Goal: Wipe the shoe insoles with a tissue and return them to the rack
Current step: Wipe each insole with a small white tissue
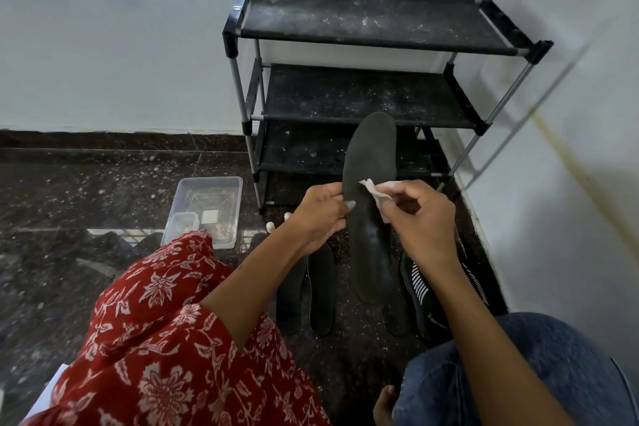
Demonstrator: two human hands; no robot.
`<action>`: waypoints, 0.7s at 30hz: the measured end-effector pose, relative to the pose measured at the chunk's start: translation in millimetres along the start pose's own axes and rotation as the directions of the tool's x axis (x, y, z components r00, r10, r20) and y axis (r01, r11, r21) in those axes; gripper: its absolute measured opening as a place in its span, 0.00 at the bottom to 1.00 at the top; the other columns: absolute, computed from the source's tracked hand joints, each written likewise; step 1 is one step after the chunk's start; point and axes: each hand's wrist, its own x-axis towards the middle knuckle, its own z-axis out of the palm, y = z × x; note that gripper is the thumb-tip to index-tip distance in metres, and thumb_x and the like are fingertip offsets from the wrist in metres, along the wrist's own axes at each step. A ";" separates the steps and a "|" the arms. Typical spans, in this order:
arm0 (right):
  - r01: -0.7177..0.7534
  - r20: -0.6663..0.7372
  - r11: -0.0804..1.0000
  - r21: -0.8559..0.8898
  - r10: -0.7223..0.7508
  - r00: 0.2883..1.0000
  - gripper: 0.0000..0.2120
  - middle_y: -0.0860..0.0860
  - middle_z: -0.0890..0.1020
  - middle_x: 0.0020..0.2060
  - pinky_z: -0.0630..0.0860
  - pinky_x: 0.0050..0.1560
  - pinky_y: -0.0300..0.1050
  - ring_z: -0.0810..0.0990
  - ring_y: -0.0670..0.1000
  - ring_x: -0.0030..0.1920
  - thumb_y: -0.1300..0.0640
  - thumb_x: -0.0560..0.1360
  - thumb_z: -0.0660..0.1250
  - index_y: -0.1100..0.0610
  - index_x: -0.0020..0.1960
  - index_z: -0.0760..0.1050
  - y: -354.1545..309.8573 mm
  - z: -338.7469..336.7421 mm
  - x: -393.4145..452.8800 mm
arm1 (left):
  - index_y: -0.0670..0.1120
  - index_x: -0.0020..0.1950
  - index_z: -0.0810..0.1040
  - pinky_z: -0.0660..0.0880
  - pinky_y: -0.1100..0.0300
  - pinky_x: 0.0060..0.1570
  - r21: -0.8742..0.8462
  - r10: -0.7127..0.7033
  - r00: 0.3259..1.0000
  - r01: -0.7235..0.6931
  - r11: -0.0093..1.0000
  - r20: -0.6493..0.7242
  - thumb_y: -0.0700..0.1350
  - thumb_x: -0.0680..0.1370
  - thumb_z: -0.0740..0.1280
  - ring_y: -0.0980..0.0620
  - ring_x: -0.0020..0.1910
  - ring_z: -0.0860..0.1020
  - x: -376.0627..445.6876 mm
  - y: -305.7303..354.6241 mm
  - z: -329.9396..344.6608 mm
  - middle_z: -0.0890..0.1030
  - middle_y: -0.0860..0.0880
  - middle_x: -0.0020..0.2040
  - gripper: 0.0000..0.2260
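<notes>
Both hands are busy: my left hand grips the edge of a dark insole held before the rack, and my right hand pinches a tissue on it.

No legible text, brand or number anywhere; only faint pale lettering on the black shoe with white stripes lying on the floor, too small and blurred to read.
</notes>
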 end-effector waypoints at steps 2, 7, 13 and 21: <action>0.139 0.043 0.985 -0.102 -0.135 0.990 0.09 0.48 0.81 0.44 0.76 0.45 0.33 0.80 0.42 0.43 0.66 0.71 0.70 0.58 0.50 0.81 2.1 5.4 -1.8 | 0.38 0.58 0.76 0.79 0.58 0.51 -0.001 -0.010 0.999 0.010 1.000 0.046 0.28 0.78 0.58 0.51 0.47 0.82 -0.1 -1.0 1.4 0.82 0.44 0.48 0.13; 0.338 0.212 0.899 -0.279 -0.286 0.935 0.07 0.53 0.81 0.44 0.78 0.46 0.47 0.80 0.50 0.44 0.65 0.72 0.69 0.62 0.50 0.82 10.0 12.3 -2.6 | 0.40 0.55 0.77 0.76 0.54 0.58 0.049 -0.023 0.997 0.019 0.999 0.072 0.28 0.78 0.59 0.51 0.49 0.80 -1.1 -5.1 -1.8 0.83 0.47 0.44 0.13; 0.321 0.075 0.838 -0.441 -0.322 0.944 0.07 0.56 0.82 0.43 0.78 0.45 0.48 0.80 0.55 0.44 0.67 0.71 0.68 0.64 0.48 0.81 9.9 10.6 -2.1 | 0.36 0.60 0.75 0.78 0.56 0.53 0.062 -0.036 0.995 0.030 0.998 0.098 0.27 0.77 0.59 0.50 0.48 0.81 -1.7 -4.2 1.6 0.82 0.44 0.47 0.14; 0.340 0.118 0.850 -0.403 -0.319 0.940 0.07 0.56 0.82 0.43 0.78 0.45 0.49 0.80 0.54 0.44 0.67 0.70 0.68 0.63 0.47 0.81 8.1 13.1 -3.0 | 0.38 0.57 0.77 0.78 0.55 0.54 0.066 -0.045 0.994 0.039 0.997 0.096 0.27 0.77 0.59 0.50 0.48 0.81 -1.3 -6.2 -0.3 0.82 0.44 0.47 0.13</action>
